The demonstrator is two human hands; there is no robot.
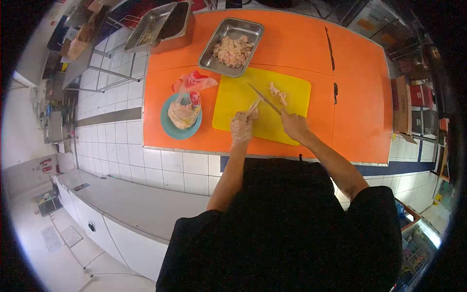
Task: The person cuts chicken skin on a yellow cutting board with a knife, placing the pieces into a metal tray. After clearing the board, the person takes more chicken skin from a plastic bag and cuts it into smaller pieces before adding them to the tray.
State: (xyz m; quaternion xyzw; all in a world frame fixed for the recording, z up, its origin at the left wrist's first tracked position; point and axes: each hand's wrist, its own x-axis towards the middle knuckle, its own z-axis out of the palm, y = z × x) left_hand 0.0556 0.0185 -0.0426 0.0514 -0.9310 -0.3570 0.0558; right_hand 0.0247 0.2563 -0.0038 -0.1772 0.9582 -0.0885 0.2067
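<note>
On a yellow cutting board [233, 95], my left hand [242, 127], in a clear plastic glove, is closed on a strip of raw meat [254, 109], probably chicken. My right hand [294, 125] grips the handle of a knife [265, 100]. Its blade points to the upper left and passes close by the strip; whether it touches cannot be made out. Several cut pieces [278, 94] lie beyond the blade on the board. A metal tray [209, 62] at the board's far edge holds a heap of chopped meat [233, 50].
Left of the board, a teal bowl [168, 127] holds a plastic bag [184, 114] of pale meat. A deep metal pan [182, 34] stands at the far left corner of the orange table [360, 107]. Shelves with boxes [401, 104] are on the right, a white counter [121, 199] behind left.
</note>
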